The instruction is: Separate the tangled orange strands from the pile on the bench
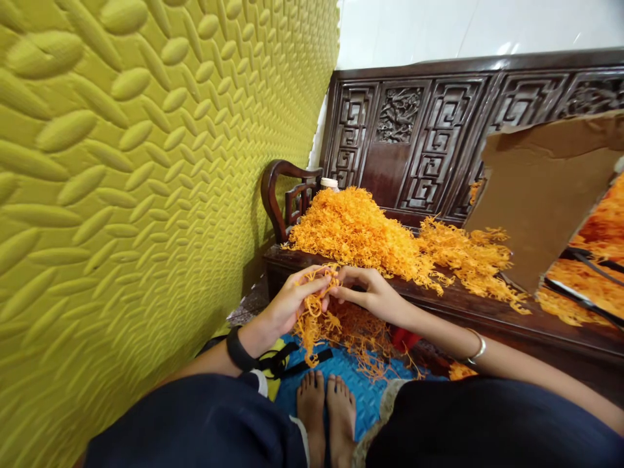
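A tangled bunch of orange strands (316, 312) hangs between my two hands in front of the wooden bench. My left hand (292, 302), with a black band on its wrist, pinches the bunch from the left. From the right, my right hand (373, 292), with a silver bangle on its wrist, pinches the same bunch with fingers pressed together. Behind my hands a large heap of the same orange strands (361, 231) lies on the bench seat (487, 312). More strands lie on the blue mat (351, 377) by my bare feet.
A yellow padded wall (121, 195) fills the left side. The carved dark bench back (429, 136) stands behind the heap. A brown cardboard sheet (541, 195) leans at the right, with more orange strands (595, 260) beyond it. A small white-lidded jar (330, 184) sits by the armrest.
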### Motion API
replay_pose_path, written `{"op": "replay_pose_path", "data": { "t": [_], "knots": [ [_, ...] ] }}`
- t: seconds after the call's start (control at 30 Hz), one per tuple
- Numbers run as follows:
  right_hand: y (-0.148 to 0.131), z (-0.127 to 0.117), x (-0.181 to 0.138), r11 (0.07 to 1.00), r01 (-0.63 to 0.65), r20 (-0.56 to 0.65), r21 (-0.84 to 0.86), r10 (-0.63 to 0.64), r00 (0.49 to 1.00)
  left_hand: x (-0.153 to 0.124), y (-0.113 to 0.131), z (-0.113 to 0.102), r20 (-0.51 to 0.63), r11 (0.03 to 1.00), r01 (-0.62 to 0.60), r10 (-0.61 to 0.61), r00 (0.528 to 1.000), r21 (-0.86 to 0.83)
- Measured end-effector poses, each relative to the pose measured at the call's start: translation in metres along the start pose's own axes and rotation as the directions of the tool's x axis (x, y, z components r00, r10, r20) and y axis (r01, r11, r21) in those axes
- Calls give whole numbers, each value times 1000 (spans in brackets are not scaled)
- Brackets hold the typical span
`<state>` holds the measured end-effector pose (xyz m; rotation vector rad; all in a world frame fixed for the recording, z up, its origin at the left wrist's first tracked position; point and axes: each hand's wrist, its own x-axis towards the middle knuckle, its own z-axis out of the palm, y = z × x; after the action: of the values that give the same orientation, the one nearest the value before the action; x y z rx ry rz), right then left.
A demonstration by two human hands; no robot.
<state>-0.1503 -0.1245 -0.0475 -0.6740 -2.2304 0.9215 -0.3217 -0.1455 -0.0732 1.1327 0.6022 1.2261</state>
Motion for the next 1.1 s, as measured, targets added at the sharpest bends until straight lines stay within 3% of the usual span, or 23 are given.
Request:
{"op": "replay_pose_path", "data": {
  "t": [0.1, 0.33, 0.5, 0.7, 0.87, 1.0, 1.1],
  "knots": [
    [0, -1, -1, 997, -5, -19, 75, 7, 1000, -3, 2, -2, 22, 999, -13, 14, 1000, -30],
    [-1, -3, -2, 981, 29, -214, 194, 14, 977, -4, 2, -7, 112, 991, -64, 78, 991, -120],
    [0, 4, -3, 912, 20, -236, 409, 84, 968, -2, 1, -3, 123, 977, -47, 74, 990, -206],
    [4, 14, 0, 754, -38, -126, 656, 160, 979, 0, -3, 0, 121, 964, 1, 33, 992, -267],
    [9, 15, -1, 672, -98, 41, 734, 101, 994, -2, -3, 2, 153, 961, 48, -6, 988, -274],
    [8, 5, -4, 707, -7, 37, 708, -27, 999, -3, -1, -1, 176, 940, 83, -26, 984, -330],
    [4, -14, -4, 804, 89, -102, 588, -36, 994, -2, -3, -5, 184, 945, 54, 6, 983, -321]
  ]
}}
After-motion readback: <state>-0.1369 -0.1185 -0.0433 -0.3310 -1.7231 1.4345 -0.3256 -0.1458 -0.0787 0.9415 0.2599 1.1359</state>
